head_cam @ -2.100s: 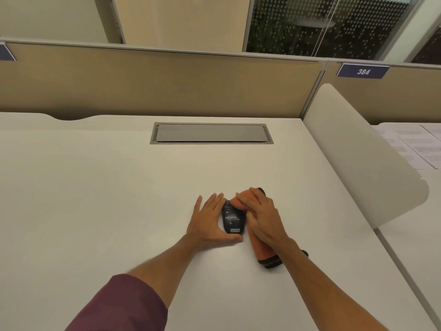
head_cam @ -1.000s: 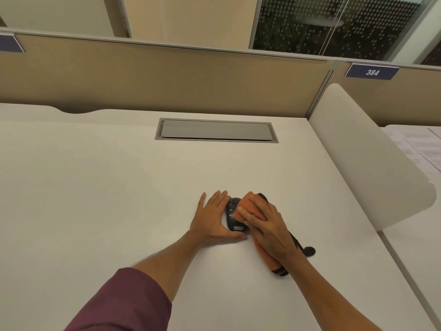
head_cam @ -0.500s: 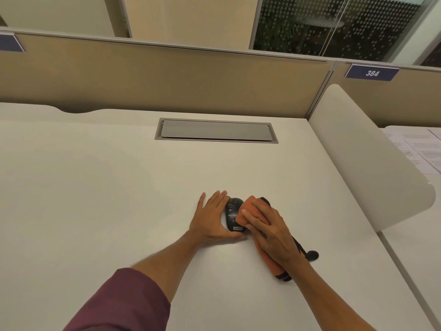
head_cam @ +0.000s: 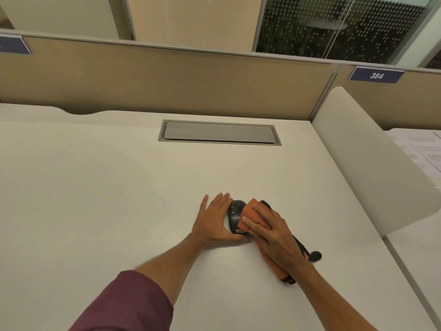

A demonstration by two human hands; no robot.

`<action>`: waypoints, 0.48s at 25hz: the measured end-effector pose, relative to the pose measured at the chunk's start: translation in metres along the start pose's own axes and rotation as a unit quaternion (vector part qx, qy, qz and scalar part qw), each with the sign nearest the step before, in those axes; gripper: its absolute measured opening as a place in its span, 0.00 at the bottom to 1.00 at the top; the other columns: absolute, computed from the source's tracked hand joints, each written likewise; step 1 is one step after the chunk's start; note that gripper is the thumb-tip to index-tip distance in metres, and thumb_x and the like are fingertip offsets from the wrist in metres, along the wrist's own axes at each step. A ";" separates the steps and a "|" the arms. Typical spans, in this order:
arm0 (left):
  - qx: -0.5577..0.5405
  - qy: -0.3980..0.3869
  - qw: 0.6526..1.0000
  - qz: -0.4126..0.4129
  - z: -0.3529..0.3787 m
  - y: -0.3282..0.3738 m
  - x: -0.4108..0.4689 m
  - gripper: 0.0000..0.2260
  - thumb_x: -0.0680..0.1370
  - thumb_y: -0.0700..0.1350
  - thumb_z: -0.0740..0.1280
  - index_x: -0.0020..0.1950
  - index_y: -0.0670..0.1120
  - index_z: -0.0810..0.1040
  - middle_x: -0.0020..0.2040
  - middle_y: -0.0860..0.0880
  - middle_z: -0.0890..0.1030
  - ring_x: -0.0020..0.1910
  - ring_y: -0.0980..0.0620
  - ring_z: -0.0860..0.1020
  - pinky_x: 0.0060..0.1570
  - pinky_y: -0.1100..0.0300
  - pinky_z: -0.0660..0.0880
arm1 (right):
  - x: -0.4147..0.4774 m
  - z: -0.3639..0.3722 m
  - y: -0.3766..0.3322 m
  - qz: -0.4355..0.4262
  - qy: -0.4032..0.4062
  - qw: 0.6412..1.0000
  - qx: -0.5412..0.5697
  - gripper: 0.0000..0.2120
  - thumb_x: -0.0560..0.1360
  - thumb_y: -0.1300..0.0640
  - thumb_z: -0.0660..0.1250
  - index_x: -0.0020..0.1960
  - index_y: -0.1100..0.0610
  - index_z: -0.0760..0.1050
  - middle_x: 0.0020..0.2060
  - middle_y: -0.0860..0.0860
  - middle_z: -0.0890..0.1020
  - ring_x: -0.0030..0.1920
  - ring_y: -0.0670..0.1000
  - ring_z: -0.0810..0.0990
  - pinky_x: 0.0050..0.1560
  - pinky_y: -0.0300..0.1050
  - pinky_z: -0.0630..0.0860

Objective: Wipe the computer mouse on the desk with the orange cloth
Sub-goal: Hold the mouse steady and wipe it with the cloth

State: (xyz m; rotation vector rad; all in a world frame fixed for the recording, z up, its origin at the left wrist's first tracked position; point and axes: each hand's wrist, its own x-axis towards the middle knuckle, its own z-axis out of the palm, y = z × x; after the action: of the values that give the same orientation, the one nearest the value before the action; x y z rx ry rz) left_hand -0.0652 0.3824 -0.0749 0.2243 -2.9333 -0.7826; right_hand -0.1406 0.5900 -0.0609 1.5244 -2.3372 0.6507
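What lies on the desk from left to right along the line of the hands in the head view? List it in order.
left hand → mouse → orange cloth under the right hand → white side divider

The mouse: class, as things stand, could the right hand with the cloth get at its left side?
Probably not: the left hand lies flat against that side of the mouse, blocking the right hand and orange cloth.

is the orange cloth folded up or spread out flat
Folded: the orange cloth is a thick bunched strip under the right hand, pressed on the mouse.
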 end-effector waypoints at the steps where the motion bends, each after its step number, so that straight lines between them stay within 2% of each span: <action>1: -0.003 -0.001 1.000 -0.002 -0.001 0.001 -0.001 0.56 0.61 0.82 0.59 0.79 0.50 0.55 0.80 0.54 0.55 0.79 0.57 0.49 0.77 0.44 0.41 | 0.005 0.004 -0.003 0.015 0.003 1.000 0.004 0.15 0.82 0.48 0.56 0.65 0.47 0.76 0.70 0.57 0.71 0.66 0.62 0.73 0.56 0.56 0.75; 4: -0.010 0.014 1.000 -0.001 0.000 0.002 -0.003 0.57 0.59 0.83 0.58 0.79 0.49 0.56 0.80 0.54 0.57 0.79 0.57 0.50 0.77 0.44 0.43 | 0.007 0.008 -0.006 0.029 -0.011 0.999 0.019 0.14 0.81 0.49 0.59 0.63 0.47 0.78 0.70 0.55 0.71 0.65 0.61 0.73 0.56 0.56 0.75; 6: -0.004 0.025 1.000 0.005 0.002 -0.001 -0.001 0.58 0.59 0.84 0.56 0.78 0.48 0.59 0.79 0.53 0.59 0.79 0.57 0.52 0.77 0.43 0.44 | -0.002 0.003 -0.002 0.004 -0.017 1.000 0.022 0.13 0.79 0.51 0.64 0.62 0.47 0.78 0.70 0.54 0.72 0.65 0.60 0.74 0.55 0.54 0.76; 8: 0.006 0.028 1.000 0.012 0.003 -0.003 0.000 0.58 0.59 0.84 0.54 0.78 0.48 0.60 0.79 0.52 0.59 0.79 0.56 0.52 0.77 0.43 0.43 | -0.010 -0.003 0.004 -0.014 -0.025 0.999 0.017 0.13 0.78 0.51 0.65 0.63 0.47 0.77 0.70 0.53 0.71 0.65 0.59 0.74 0.55 0.54 0.76; 12: 0.000 0.009 1.000 0.004 -0.001 -0.001 -0.001 0.56 0.60 0.82 0.59 0.79 0.49 0.56 0.80 0.54 0.56 0.79 0.57 0.49 0.77 0.44 0.41 | 0.000 0.000 0.003 0.068 0.002 0.997 0.036 0.15 0.80 0.51 0.62 0.65 0.47 0.74 0.71 0.55 0.71 0.67 0.60 0.72 0.61 0.56 0.75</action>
State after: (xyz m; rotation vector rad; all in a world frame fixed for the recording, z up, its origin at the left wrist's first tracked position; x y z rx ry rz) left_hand -0.0644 0.3816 -0.0745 0.2188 -2.9152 -0.7738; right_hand -0.1431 0.5915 -0.0614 1.4008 -2.4558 0.7783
